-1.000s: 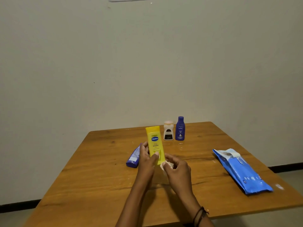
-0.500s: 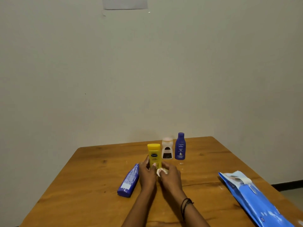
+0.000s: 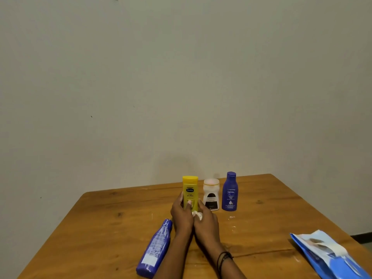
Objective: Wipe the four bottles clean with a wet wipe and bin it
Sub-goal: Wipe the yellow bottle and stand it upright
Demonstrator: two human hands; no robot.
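A yellow bottle stands upright on the wooden table, left of a white bottle and a small blue bottle in a row near the far edge. My left hand grips the yellow bottle's lower part, thumb across its front. My right hand holds a crumpled white wet wipe beside the bottle's base. A larger blue bottle lies on its side to the left of my left forearm.
A blue pack of wet wipes with its flap lifted lies near the table's right front corner. A plain wall rises just behind the table. A few small white specks dot the wood in front of the small blue bottle.
The yellow bottle was carried away from me and now stands at the left end of the row at the back. Both hands travelled with it, the right still holding the wipe.
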